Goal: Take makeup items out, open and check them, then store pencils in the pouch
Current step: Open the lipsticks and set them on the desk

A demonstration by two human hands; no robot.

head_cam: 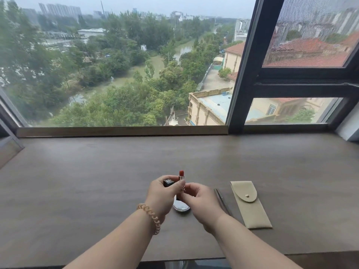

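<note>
An open lipstick (181,175) with its red bullet wound up stands upright between my hands above the brown table (97,181). My right hand (200,199) grips its base. My left hand (163,197) holds the black cap (168,182) beside it. A beige pouch (249,205) with a snap flap lies shut to the right. Two dark pencils (221,199) lie side by side between my right hand and the pouch. A small silver compact (181,207) rests on the table under my hands, partly hidden.
A wide window with a dark frame (244,74) runs along the table's far edge. The table's front edge (194,259) is close to my body. A spiral hair tie (150,215) circles my left wrist.
</note>
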